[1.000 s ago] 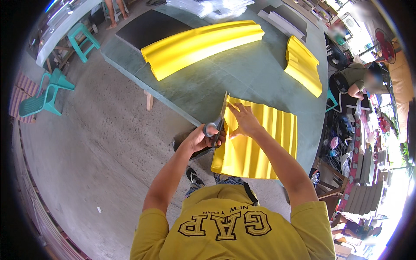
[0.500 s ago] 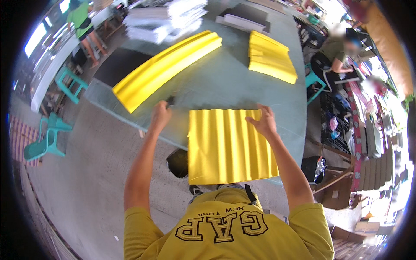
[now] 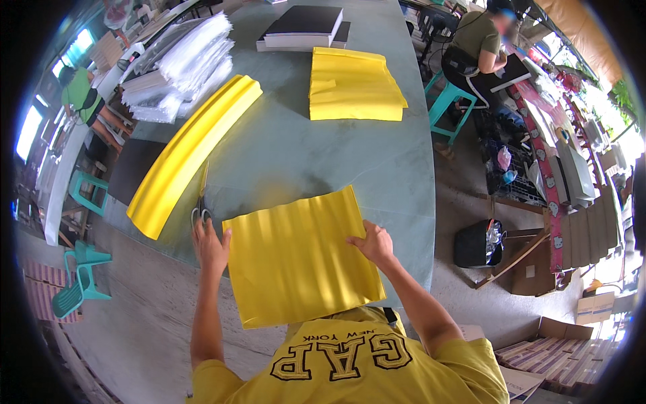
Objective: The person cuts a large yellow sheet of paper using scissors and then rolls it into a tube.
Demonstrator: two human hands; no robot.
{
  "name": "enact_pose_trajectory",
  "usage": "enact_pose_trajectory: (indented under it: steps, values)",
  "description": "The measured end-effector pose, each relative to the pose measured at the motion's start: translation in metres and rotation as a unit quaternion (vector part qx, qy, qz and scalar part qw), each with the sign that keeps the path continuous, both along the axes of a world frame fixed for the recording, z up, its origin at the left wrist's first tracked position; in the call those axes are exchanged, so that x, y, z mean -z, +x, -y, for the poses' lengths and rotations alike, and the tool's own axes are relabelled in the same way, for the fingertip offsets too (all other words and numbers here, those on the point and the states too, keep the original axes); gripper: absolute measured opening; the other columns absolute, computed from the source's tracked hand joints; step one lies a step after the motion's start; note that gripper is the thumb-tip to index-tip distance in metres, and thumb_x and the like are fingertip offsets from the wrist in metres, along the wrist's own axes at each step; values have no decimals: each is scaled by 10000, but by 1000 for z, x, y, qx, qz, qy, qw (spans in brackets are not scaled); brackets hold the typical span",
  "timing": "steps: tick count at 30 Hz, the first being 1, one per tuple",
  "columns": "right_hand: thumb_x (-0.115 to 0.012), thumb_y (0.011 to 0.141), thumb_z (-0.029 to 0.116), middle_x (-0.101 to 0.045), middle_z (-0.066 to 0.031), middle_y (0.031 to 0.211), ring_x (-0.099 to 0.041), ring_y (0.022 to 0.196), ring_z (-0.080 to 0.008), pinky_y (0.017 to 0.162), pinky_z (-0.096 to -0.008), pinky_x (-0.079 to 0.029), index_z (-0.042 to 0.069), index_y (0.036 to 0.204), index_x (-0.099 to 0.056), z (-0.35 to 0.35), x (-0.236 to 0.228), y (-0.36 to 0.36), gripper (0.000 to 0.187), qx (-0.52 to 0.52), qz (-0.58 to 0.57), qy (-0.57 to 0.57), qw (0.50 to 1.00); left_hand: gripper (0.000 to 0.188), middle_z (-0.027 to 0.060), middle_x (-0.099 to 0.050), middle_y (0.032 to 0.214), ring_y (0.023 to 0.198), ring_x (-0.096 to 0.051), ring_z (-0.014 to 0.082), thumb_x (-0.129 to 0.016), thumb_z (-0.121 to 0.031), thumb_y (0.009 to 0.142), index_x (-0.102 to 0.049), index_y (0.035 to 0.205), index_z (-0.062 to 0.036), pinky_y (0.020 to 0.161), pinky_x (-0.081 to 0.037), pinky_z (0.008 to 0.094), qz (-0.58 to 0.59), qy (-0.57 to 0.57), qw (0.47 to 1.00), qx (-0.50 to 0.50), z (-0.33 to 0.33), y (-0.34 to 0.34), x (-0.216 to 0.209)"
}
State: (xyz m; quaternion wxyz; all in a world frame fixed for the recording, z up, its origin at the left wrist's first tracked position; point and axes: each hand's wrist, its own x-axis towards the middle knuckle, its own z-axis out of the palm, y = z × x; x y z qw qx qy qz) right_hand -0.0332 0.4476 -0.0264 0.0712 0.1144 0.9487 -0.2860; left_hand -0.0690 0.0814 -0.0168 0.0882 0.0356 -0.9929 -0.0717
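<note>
A slightly wavy yellow sheet (image 3: 303,259) is in front of me, over the table's near edge and my lap. My right hand (image 3: 377,246) grips its right side, thumb on top and fingers underneath. Beside the sheet's left edge is my left hand (image 3: 211,249), its fingers apart and its thumb close to that edge. Scissors (image 3: 203,195) with dark handles lie on the table, blades pointing away, handles at the left fingertips. A long curled yellow sheet (image 3: 192,155) rests farther left. Another folded yellow piece (image 3: 353,87) lies on the far side.
Clear plastic-wrapped stacks (image 3: 182,67) and dark-topped boards (image 3: 303,30) sit on the green table (image 3: 282,148). A black sheet (image 3: 138,168) is under the long yellow one. Green stools (image 3: 451,111) and a seated person (image 3: 478,50) are at right. Another person (image 3: 84,97) stands far left.
The left hand has moved left and the scissors now show on the table at its fingertips. The yellow sheet has turned and its ridges look flatter; the right hand has shifted down its edge.
</note>
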Motion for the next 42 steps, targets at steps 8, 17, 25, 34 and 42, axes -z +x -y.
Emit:
enact_pose_trajectory:
  steps: [8,17,25,34,42]
  values:
    - [-564,844,171,-540,-63,609,-493,557,-122,522,-284,-411,-32,808,-570,-25,4,-14,206,94,13,-303,948,229,96,-526,746,674,-522,180,-630,-39,728,-536,930,13,645,-429,310,223,229,943,-90,-5,11,3]
    - [-476,911,141,-586,-84,901,-582,780,-169,671,-301,-481,-24,1048,-517,-81,-99,-220,218,223,-381,-590,676,443,23,-538,1086,973,-485,109,-550,-355,863,-506,1171,-40,780,-383,232,-96,607,767,186,-138,-288,-197]
    - [-496,887,104,-538,-100,1009,-558,862,-213,677,-357,-481,1,1104,-455,-77,-44,-328,243,314,-345,-686,558,425,159,-601,943,873,-560,216,-563,-375,833,-538,1022,5,766,-442,366,124,550,826,7,-241,-385,8]
    - [-516,777,620,-390,-169,1267,-450,1112,-294,916,-476,-365,30,1300,-300,-73,11,-228,818,292,3,-721,629,319,135,-607,1004,917,-606,238,-526,-13,790,-525,1109,-19,759,-522,372,309,726,614,-1,-260,-337,22]
    - [-524,825,288,-502,-131,1183,-499,1072,-311,898,-462,-426,51,1240,-400,-81,33,-104,494,328,-184,-771,513,179,27,-612,821,690,-559,113,-574,-168,844,-592,970,-43,571,-451,255,532,559,565,291,-233,-124,8]
